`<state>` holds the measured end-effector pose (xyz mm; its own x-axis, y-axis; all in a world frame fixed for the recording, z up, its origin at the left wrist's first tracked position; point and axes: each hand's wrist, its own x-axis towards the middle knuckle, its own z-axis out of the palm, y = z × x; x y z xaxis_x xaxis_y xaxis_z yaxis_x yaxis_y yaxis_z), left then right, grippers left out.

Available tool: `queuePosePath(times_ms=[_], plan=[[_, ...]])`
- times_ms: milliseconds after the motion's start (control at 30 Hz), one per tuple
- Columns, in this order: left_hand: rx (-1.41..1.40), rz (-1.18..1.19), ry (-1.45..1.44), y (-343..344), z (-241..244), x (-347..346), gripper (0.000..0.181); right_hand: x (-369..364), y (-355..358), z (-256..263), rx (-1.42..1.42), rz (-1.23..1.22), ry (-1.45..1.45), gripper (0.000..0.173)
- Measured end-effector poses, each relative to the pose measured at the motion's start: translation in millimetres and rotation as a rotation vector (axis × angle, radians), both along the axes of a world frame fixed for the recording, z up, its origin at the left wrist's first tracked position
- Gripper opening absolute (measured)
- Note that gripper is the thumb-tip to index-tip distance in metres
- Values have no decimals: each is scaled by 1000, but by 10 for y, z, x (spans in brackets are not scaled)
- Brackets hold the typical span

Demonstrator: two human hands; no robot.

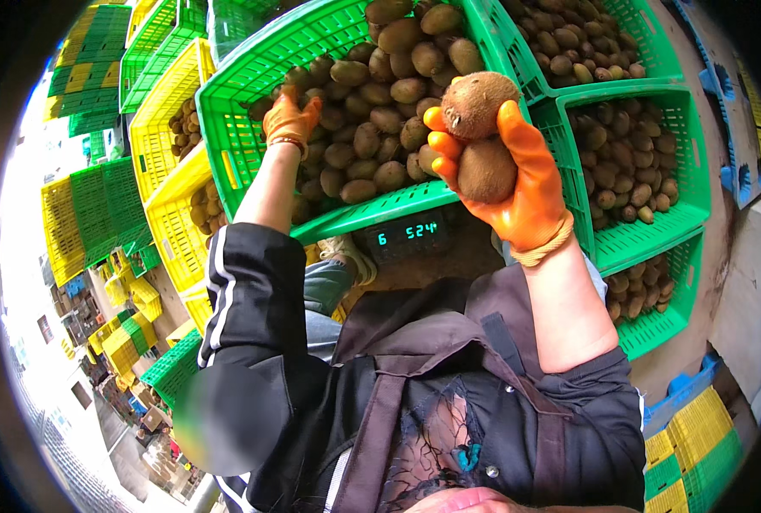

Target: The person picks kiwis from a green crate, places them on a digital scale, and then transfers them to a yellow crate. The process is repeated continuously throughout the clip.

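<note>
My right hand [521, 179], in an orange rubber-coated glove, is raised over the near right part of a green plastic crate [245, 96]. It holds two brown kiwifruit: an upper kiwifruit [483, 102] between thumb and fingers, and a lower kiwifruit [488, 172] against the palm. My left hand [290, 118], gloved alike, reaches down to the kiwifruit at the crate's left end. Its thumb is spread, but its fingertips are partly hidden, so a grip cannot be made out. Many loose kiwifruit [367, 138] fill much of the crate, heaped higher at the far right.
A lit digital display [409, 237] sits just below the crate's near edge. Green crates of kiwifruit [643, 243] stand at the right, and yellow crates [152, 154] with kiwifruit at the left. Beyond are stacked crates [91, 218]. A shoe [348, 256] shows beneath the crate.
</note>
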<state>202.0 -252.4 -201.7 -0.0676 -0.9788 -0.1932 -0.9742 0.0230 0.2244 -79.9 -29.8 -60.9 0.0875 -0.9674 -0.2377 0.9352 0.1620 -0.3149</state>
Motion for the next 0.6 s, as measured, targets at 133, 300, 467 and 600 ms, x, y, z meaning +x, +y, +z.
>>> queuePosePath(times_ms=[133,300,467,600], plan=[[85,103,765,199,-27,411,61,69,-7,33,-15,47,-27,60],[310,33,1103,881,922,178,60,56,22,-67,-104,102,-178,62],[410,-100,1252,1622,1682,-24,62,321,260,556,129,-17,-239,66],[177,-197,1247,2102,1988,-283,54,380,477,392,-81,80,-218,59]])
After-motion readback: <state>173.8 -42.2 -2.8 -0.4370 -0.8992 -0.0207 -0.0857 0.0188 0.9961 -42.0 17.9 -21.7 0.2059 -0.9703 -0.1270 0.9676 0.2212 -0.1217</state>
